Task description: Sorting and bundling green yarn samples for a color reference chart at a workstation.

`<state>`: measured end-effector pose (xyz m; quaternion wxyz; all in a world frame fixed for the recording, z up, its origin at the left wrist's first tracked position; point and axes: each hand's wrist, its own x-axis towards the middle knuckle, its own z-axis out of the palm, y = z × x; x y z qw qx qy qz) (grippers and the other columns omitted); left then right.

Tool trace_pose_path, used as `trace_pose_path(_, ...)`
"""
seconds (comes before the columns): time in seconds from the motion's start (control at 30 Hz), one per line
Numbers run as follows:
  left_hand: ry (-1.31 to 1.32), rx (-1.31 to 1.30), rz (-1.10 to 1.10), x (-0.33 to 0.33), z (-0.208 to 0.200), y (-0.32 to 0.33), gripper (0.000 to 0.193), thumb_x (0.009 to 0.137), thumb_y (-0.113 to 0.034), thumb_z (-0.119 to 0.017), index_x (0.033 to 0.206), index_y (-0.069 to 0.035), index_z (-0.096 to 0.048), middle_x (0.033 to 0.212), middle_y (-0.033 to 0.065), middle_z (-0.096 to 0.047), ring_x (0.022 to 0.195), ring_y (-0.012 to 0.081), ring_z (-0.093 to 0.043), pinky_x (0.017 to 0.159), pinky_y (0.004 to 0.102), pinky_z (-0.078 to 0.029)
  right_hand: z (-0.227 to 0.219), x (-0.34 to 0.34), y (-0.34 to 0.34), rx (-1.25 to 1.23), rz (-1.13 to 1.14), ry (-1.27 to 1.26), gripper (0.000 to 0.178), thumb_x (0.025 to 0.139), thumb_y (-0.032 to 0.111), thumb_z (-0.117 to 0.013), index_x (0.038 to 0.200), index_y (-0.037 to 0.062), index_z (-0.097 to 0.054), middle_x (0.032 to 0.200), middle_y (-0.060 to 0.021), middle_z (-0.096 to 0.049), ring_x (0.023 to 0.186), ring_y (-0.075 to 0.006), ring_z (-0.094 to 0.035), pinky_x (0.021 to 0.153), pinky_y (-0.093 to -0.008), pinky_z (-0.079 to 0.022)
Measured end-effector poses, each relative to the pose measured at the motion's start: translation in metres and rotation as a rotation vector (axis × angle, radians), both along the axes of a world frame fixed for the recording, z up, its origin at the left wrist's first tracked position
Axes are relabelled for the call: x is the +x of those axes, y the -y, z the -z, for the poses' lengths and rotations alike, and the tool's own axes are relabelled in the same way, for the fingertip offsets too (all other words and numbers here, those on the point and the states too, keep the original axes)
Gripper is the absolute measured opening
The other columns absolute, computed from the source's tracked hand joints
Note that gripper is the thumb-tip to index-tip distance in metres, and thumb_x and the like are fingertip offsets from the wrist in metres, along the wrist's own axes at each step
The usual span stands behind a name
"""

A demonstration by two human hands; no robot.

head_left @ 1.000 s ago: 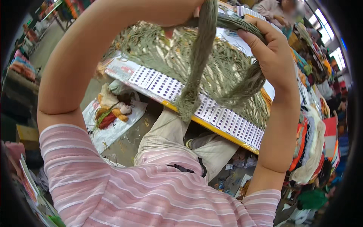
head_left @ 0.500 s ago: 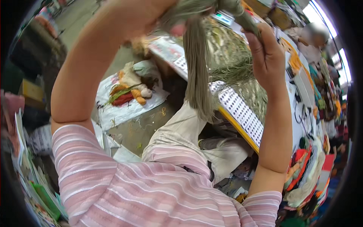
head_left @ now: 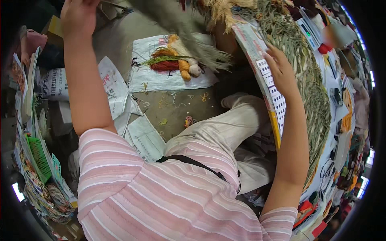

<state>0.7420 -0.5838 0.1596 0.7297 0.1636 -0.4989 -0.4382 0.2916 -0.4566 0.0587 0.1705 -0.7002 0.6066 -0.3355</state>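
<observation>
your view swings left, and the work in hand swings with it: half a second ago both your hands are up on the grey-green hank above the tabletop (head_left: 275, 127); now the hank (head_left: 183, 30) is out to the left, a blurred streak hanging over the floor (head_left: 161, 116) side, its loose end in front of the white sheet (head_left: 144, 83) and its upper end cut off by the top of the picture. whether the tail brushes the sheet, you cannot tell from here. left hand (head_left: 80, 18) is raised at the upper rim, fingers partly out of frame; it is the one nearer the hank, but the grip itself is not shown, so you cannot tell whether it is clenched on the yarn. right hand (head_left: 281, 70) is off the hank: fingers spread and seemingly empty, over the tabletop's near edge by the dotted white card (head_left: 276, 96), contact unclear. just beyond it the heaped grey-green yarn (head_left: 309, 76) covers much of the tabletop. on the sheet lie a red-brown bundle (head_left: 165, 65), an orange one (head_left: 184, 71) and an off-white one. reading of the change: the two-handed hold is over, and the hank is now apart from the heap.
</observation>
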Motion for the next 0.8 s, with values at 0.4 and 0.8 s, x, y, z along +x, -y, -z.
trace_pose_path(0.4,0.626,0.615,-0.426,0.069,0.255,0.150,0.018,0.081,-0.013,-0.065,0.096,-0.002,-0.068,0.080,0.0004,-0.062,0.068,0.0080,-0.052,0.059,0.0234,-0.041,0.077,-0.033,-0.016,0.037,0.275,-0.426,0.040,0.090,0.016,-0.054,0.127,0.0009,-0.051,0.129,-0.0193,-0.050,0.118,-0.0355,-0.047,0.101,-0.0390,-0.036)
trace_pose_path(0.8,0.898,0.352,-0.688,-0.020,0.304,0.242,0.027,0.080,-0.017,-0.063,0.103,-0.004,-0.065,0.090,0.0115,-0.067,0.082,0.0232,-0.064,0.073,0.0337,-0.049,0.078,-0.024,-0.015,0.102,0.327,-0.514,0.045,0.088,0.011,-0.053,0.131,0.0000,-0.048,0.136,-0.0213,-0.042,0.126,-0.0372,-0.040,0.106,-0.0423,-0.030)
